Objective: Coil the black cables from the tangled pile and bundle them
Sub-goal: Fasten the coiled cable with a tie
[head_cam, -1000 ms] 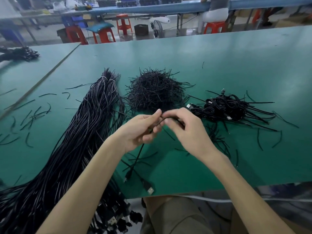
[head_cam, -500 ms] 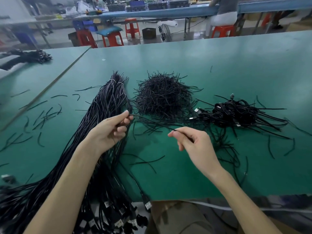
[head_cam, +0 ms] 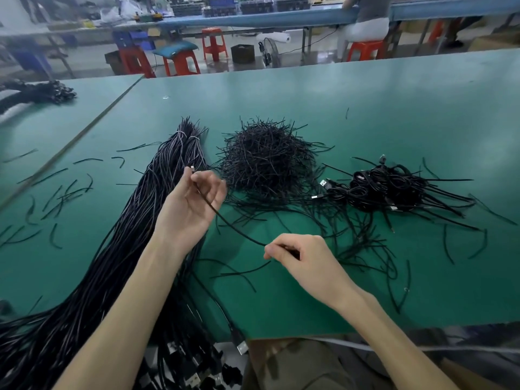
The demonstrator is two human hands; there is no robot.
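1. A long sheaf of loose black cables (head_cam: 135, 243) lies down the left of the green surface (head_cam: 365, 114);
2. centre-left, the left hand (head_cam: 194, 204) has lifted away from the right, fingers curled, pinching the end of one thin black cable (head_cam: 230, 224);
3. lower centre, the right hand (head_cam: 304, 260) pinches it further along; it now spans between the two hands, probably ready to coil;
4. coiled black bundles (head_cam: 394, 187) sit on the right.
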